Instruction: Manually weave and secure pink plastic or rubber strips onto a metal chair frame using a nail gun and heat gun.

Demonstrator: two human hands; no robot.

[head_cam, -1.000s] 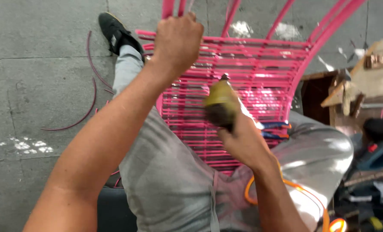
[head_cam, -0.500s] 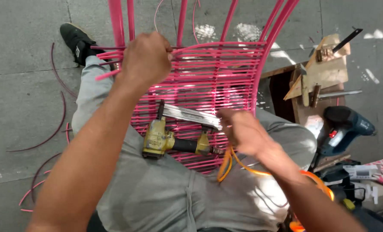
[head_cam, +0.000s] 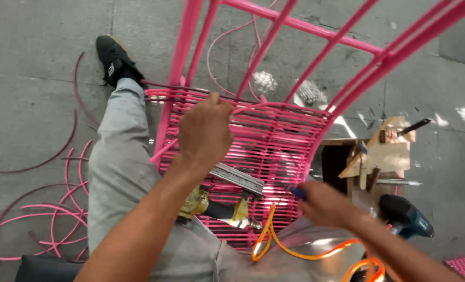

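Observation:
My left hand (head_cam: 205, 131) grips a pink cord (head_cam: 162, 150) at the top edge of the woven pink seat (head_cam: 277, 141) of a pink metal chair frame (head_cam: 189, 57). The chair leans over my grey-trousered legs (head_cam: 118, 167). A yellow pneumatic stapler (head_cam: 219, 204) with a silver magazine lies on my lap just under that hand. An orange air hose (head_cam: 274, 244) runs from it. My right hand (head_cam: 326, 204) is blurred at the seat's lower right edge, its fingers closed on a small blue object (head_cam: 297, 193).
Loose pink and dark cords (head_cam: 49, 219) curl on the concrete floor at left. My black shoe (head_cam: 115, 58) is at upper left. A wooden box with tools (head_cam: 386, 152) and a blue power drill (head_cam: 409, 220) sit at right.
The stapler went from my right hand down onto my lap. My right hand moved right and now holds a small blue object. My left hand stayed on the cord at the seat's top.

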